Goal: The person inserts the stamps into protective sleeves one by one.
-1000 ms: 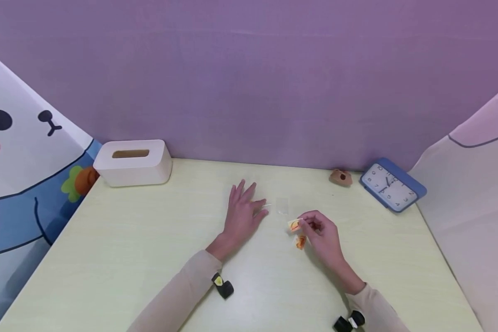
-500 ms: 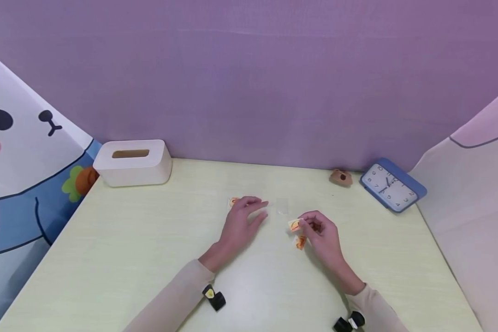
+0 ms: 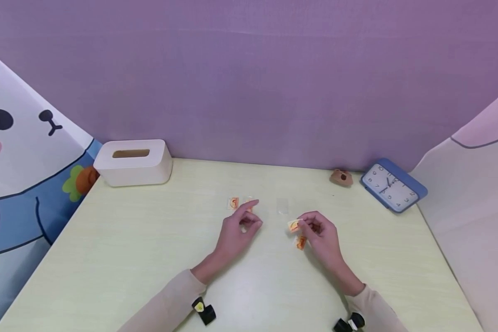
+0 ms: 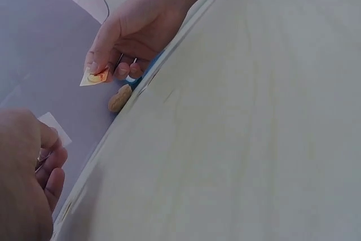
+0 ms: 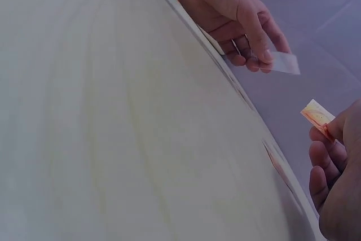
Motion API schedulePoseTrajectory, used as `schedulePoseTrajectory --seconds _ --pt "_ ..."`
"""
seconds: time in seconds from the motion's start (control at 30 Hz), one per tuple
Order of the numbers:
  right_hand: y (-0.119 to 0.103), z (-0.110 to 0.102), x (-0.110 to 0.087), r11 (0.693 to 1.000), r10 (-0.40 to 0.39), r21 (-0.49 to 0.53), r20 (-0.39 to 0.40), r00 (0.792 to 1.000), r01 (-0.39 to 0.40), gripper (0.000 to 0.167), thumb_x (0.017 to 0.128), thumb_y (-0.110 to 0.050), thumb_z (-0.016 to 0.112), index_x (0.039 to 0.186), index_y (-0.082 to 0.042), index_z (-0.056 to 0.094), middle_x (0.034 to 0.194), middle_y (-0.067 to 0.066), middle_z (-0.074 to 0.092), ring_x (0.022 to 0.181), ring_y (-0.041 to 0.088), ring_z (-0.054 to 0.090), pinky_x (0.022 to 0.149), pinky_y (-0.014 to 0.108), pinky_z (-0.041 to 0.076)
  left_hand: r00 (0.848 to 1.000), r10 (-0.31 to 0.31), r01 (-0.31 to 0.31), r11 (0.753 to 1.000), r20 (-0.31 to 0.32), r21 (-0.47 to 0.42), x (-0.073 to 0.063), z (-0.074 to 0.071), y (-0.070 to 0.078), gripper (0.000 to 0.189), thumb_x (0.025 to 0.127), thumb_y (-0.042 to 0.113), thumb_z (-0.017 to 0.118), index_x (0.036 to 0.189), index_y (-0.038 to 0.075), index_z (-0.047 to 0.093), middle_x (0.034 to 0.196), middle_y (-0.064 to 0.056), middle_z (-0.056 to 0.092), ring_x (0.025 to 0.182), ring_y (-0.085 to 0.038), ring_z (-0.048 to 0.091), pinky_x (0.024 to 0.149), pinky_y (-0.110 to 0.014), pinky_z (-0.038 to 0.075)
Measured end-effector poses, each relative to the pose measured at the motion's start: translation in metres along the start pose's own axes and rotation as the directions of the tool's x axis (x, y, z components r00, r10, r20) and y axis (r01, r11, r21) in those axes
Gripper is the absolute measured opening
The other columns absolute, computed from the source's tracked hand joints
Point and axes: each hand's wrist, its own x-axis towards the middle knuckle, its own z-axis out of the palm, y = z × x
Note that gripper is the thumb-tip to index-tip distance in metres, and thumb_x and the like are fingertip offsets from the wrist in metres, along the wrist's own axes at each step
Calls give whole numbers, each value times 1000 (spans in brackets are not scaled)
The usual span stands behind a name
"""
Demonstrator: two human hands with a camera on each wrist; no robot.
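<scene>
Looking down through the head camera from my distant post, I see a purple fabric backdrop point(image 3: 249, 83) filling the far side, then a white-and-blue fabric sheet with a cartoon animal point(image 3: 33, 152) to the left, and below them a pale wood-grain table point(image 3: 149, 240). A white, rounded rectangular tissue box point(image 3: 133, 176) stands at the far left of the table, and a blue-framed clock with a white dial point(image 3: 390, 186) sits at the far right. Between them, nearer me, are 2 bare hands. The left hand point(image 3: 236, 233) has its index finger extended, while its thumb and another finger pinch a clear, flat plastic-looking piece point(image 5: 285, 62), their tips closed together on it. The right hand point(image 3: 323, 235) has its fingers bent, thumb and index closed on a small orange-and-cream printed piece point(image 3: 293, 225), held just above the table. A small brown animal-shaped object point(image 3: 341, 178) rests beside the clock. On the table, a clear flat square point(image 3: 282, 206) lies between the hands, 1 orange printed scrap point(image 3: 300, 242) lies near the right hand, and 2 orange-and-white printed squares point(image 3: 233, 203) lie by the left index finger, which partly covers 1.
</scene>
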Motion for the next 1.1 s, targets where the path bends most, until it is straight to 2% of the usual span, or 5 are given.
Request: schedulePoseTrajectory --seconds 0.23,0.3,0.53,0.83,1.1 --pt "-3 2 -3 1000 1 14 7 1000 -1 3 105 2 72 108 4 73 90 12 71 74 12 62 61 22 54 997 -82 81 994 -12 -77 -5 1 1 13 98 -1 81 109 4 77 100 -8 79 88 -14 68 80 -24 56" --pt "-4 4 -4 1000 4 16 5 1000 -4 3 105 2 72 108 4 73 90 12 71 73 12 62 60 22 53 996 -92 91 992 -15 -92 -6 2 1 9 98 -1 80 104 5 78 99 -9 78 86 -14 66 79 -24 55" --pt "-11 10 -8 1000 1 15 21 1000 -1 4 103 4 74 107 3 74 91 14 73 74 12 62 59 20 51 993 -115 112 980 -10 -164 -6 2 1 5 100 2 79 105 2 79 96 -9 76 83 -13 64 74 -22 51" --pt "-13 17 -11 998 -45 33 25 999 44 10 97 8 79 101 0 74 89 8 72 77 12 63 65 19 52 991 -131 133 975 20 -179 -5 1 -1 7 102 8 80 107 3 81 100 -11 79 84 -12 66 76 -22 54" --pt "-14 21 -12 994 -84 67 -9 996 85 11 95 7 83 97 -1 75 86 5 70 71 11 61 61 19 51 993 -116 120 975 32 -186 -6 1 -4 11 103 12 80 107 2 83 101 -11 80 82 -11 65 75 -22 53"
